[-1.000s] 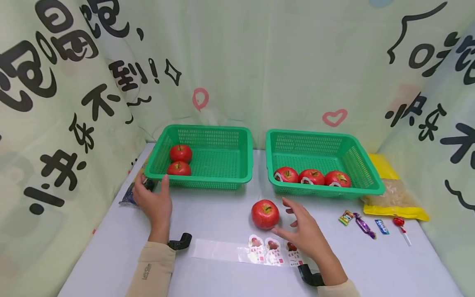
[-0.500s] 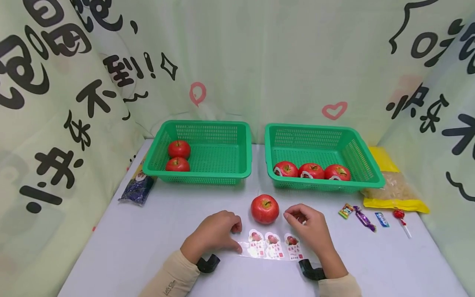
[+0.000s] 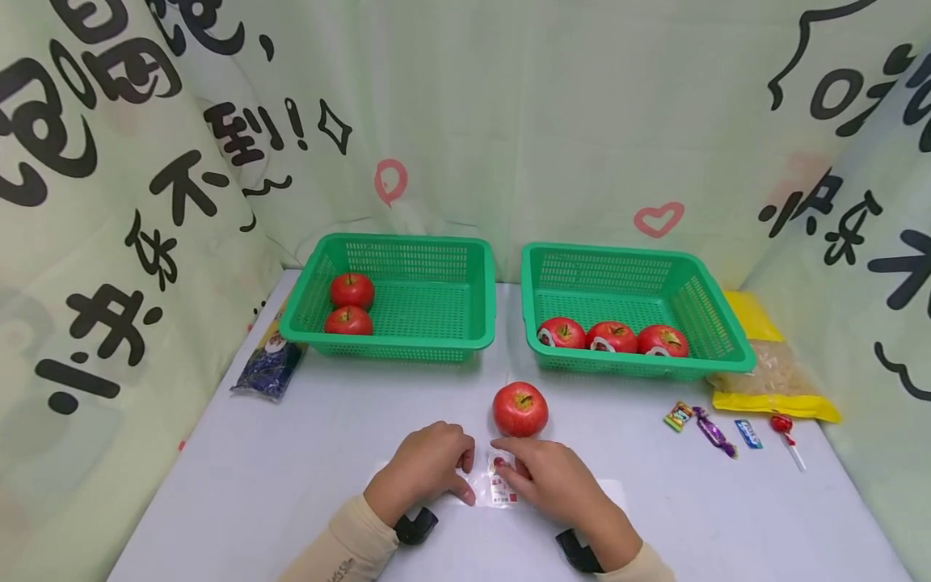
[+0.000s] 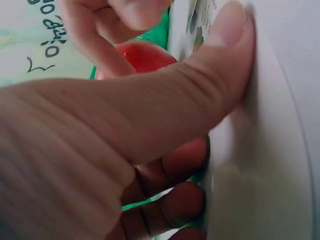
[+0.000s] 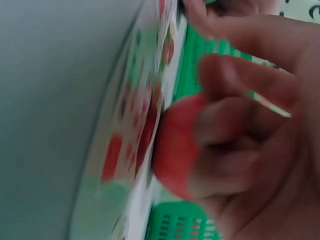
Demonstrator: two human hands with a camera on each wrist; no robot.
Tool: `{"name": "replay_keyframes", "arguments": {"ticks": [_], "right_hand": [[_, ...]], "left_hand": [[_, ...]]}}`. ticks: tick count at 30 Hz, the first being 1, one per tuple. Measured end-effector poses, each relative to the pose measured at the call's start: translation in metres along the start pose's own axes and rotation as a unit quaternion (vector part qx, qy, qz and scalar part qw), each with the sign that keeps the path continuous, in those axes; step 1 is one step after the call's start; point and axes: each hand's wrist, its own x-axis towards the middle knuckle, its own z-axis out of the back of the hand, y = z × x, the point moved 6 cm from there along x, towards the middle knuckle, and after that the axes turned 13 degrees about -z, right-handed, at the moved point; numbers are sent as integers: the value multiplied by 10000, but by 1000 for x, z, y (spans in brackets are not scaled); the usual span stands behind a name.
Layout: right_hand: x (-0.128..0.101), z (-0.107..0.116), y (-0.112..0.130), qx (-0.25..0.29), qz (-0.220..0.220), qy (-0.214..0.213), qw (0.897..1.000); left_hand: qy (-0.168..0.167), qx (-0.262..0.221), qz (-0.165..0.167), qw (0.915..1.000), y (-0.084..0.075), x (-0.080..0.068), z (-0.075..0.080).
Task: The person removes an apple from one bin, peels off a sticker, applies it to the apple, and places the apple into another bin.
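A strip of apple stickers (image 3: 503,490) on clear backing lies on the table, its leftmost sticker showing between the hands. My left hand (image 3: 427,466) rests on the strip's left part; the left wrist view has its thumb (image 4: 227,45) pressed on the sheet. Over the other stickers hovers my right hand (image 3: 556,483), thumb and index finger apart near the leftmost sticker, nothing seen in its grasp. The right wrist view is blurred, so contact there is unclear. Just beyond the fingers stands a plain red apple (image 3: 520,409).
The left green basket (image 3: 407,353) holds two apples (image 3: 349,321); three stickered apples (image 3: 612,336) sit in the right green basket (image 3: 633,368). Candies (image 3: 714,432) and a lollipop (image 3: 782,424) lie right, near a yellow bag (image 3: 774,372). A dark packet (image 3: 271,370) is left.
My left hand has come from beside the left basket down to the sticker strip. My right hand has moved left from beside the apple to over the stickers, covering some.
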Motion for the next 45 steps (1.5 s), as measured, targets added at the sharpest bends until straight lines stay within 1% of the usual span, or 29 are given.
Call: {"name": "replay_keyframes", "arguments": {"ticks": [3, 5, 7, 10, 14, 16, 20, 23, 25, 29, 32, 34, 38, 40, 42, 44, 45], "right_hand": [[2, -10, 3, -472, -195, 463, 9976], [2, -14, 4, -689, -240, 613, 9955], [1, -16, 4, -786, -241, 675, 9943], [1, -16, 4, -764, -196, 598, 9951], [1, -12, 5, -563, -222, 359, 9975], [2, -9, 5, -463, -212, 219, 9985], [2, -4, 3, -274, -103, 73, 9995], [1, 0, -4, -70, 25, 110, 9999], [0, 3, -10, 132, 124, 194, 9996], [-1, 10, -24, 800, 325, 353, 9956], [-2, 18, -33, 1448, 581, 248, 9874], [-3, 23, -38, 1888, 740, 162, 9791], [-4, 30, -48, 2605, 959, -46, 9607], [-4, 32, -51, 2987, 1100, -61, 9480], [-6, 34, -52, 3381, 1252, 18, 9327], [-7, 34, -53, 3708, 1290, 158, 9196], [-8, 34, -54, 3858, 1283, 223, 9133]], "left_hand": [[-73, 45, -16, 10000, 0, 0, 2], [-105, 85, -51, 9999, 1, 0, 2], [-116, 101, -81, 9998, 1, 0, 2], [-109, 60, -83, 9999, 2, 0, 1], [-53, -81, -124, 9999, 2, 0, -1], [-1, -211, -246, 9995, 2, 1, -2], [82, -510, -636, 9966, 0, 2, -4], [119, -636, -825, 9945, 0, 3, -4], [141, -675, -874, 9938, 0, 3, -5], [177, -672, -926, 9933, 2, 3, -6], [174, -669, -956, 9930, 2, 3, -5], [170, -643, -1007, 9927, 1, 3, -5], [184, -686, -1153, 9908, -2, 1, -3], [175, -799, -1224, 9891, -3, 0, -2], [132, -906, -1302, 9872, -3, 1, 0], [-22, -991, -1319, 9863, -2, 2, 3], [-165, -982, -1284, 9867, -2, 4, 6]]}}
